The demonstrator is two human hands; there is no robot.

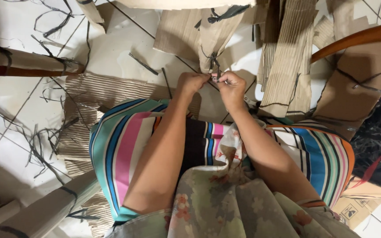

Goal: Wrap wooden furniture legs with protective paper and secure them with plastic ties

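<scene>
- Left hand point(192, 82) and right hand point(231, 86) meet above the knees, fingers pinched shut on a black strap point(213, 61).
- The strap wraps a folded cardboard piece point(214, 37) standing on the tiled floor point(115, 48).
- Loose straps point(45, 145) lie left.

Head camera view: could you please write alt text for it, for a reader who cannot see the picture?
Seen from above, a seated person's left hand and right hand meet over a black strip tied around a folded piece of corrugated cardboard. A striped cloth covers the lap, and more cardboard pieces and loose black strips lie on the white tiled floor.
</scene>
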